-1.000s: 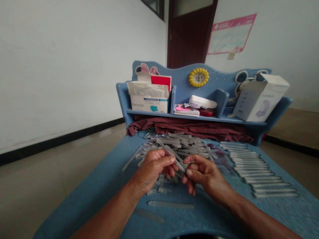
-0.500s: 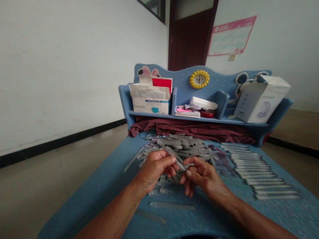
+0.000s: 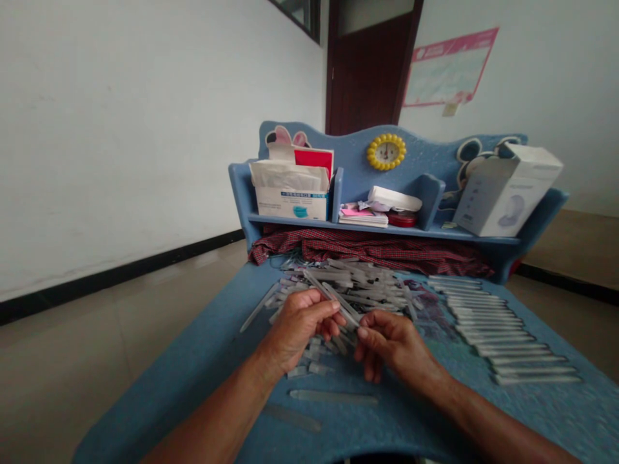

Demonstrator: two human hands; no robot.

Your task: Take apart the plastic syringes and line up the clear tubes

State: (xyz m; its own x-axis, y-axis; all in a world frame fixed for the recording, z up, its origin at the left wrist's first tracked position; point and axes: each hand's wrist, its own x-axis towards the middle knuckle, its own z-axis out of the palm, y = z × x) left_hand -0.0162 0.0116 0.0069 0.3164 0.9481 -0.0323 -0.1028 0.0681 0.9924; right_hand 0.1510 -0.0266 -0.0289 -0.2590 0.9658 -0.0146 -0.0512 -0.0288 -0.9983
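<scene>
My left hand point(image 3: 302, 328) is closed around the middle of a slim translucent pen barrel point(image 3: 316, 282), which slants away from me to the left. At its near end, the thumb and forefinger of my right hand point(image 3: 394, 341) pinch together; whether they grip the barrel itself or a small part on it is too blurred to tell. Beneath and behind both hands spreads a heap of similar translucent pieces point(image 3: 372, 283), some with dark bits. Short cap-like pieces point(image 3: 319, 368) lie nearer to me. A single barrel point(image 3: 333, 397) rests crosswise in front of my hands.
On the right of the blue table point(image 3: 193, 367) lies a neat row of pens point(image 3: 503, 328). A checked red cloth point(image 3: 377, 251) is bunched below the shelf, which holds a mask box point(image 3: 293, 203), papers point(image 3: 362, 220) and a white carton point(image 3: 503, 193).
My right hand's fingers have closed from a loose, spread pose into a pinch at the barrel's near end. My left hand keeps its hold almost unmoved.
</scene>
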